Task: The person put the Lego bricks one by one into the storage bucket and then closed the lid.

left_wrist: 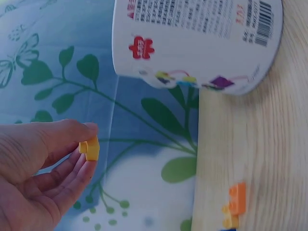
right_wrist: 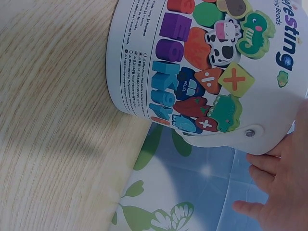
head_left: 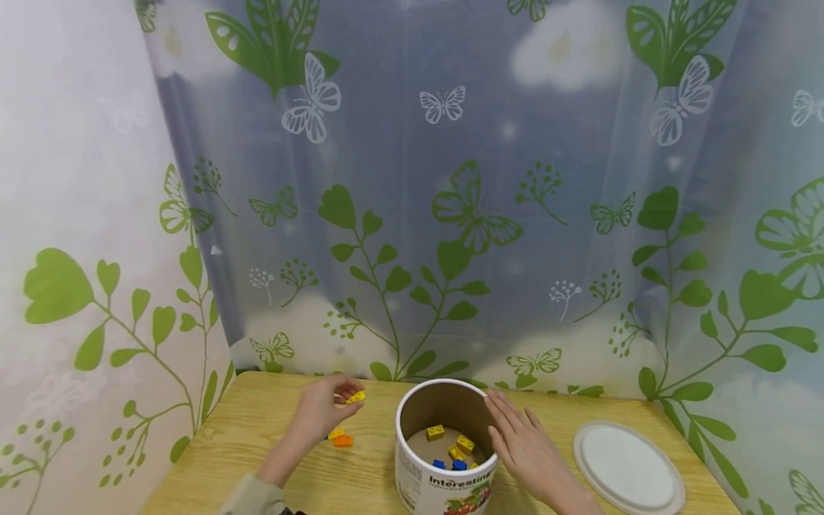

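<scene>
Pinched between thumb and fingers of my left hand [head_left: 327,406] is a yellow toy brick [head_left: 356,397], up above the table and left of a white printed tub [head_left: 444,486]. In the left wrist view the same yellow brick [left_wrist: 91,148] shows end-on, a stud facing the palm. My right hand [head_left: 529,447] rests on the tub's right rim with its fingers extended. Several yellow bricks [head_left: 457,453] and blue bricks [head_left: 459,465] lie on the tub's floor. An orange brick [head_left: 343,441] and another yellow brick [head_left: 336,433] lie on the table beside my left wrist.
A round white lid [head_left: 629,468] lies on the wooden table [head_left: 225,443] to the right of the tub. Behind the table's back edge hangs a curtain [head_left: 405,214] printed with leaves and butterflies. A bit of blue shows beside the loose bricks.
</scene>
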Motion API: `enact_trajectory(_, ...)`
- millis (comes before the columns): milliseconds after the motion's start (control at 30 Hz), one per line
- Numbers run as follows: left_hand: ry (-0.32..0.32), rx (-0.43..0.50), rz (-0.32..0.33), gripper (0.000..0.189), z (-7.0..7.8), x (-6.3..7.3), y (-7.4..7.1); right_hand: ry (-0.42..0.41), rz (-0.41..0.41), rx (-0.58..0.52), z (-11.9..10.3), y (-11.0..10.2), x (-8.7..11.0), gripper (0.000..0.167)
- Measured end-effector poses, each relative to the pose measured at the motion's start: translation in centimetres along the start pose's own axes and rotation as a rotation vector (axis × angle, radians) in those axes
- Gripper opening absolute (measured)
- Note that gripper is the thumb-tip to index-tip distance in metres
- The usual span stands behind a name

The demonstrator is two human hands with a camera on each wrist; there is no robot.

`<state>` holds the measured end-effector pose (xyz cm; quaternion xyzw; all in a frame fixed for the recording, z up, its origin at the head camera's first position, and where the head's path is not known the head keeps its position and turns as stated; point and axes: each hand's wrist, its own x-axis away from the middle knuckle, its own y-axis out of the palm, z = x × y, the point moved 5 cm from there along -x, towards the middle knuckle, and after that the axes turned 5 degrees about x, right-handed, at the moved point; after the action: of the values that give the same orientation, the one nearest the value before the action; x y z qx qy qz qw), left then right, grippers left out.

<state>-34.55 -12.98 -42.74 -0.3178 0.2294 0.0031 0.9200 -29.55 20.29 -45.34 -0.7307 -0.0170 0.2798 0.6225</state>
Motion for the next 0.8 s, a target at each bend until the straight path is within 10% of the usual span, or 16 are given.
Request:
enact_trajectory(433, 0.194, 0.081, -0.094, 0.02, 4.9, -1.4, 4.2, 0.004, 0.0, -0.004, -0.1, -0.3, 0.1, 0.05)
enact_trajectory(800, 0.214, 0.148, -0.212, 0.015, 7.4, -2.5, 8.6, -0.008, 0.029, 0.005, 0.0, 0.1, 0.1, 0.05)
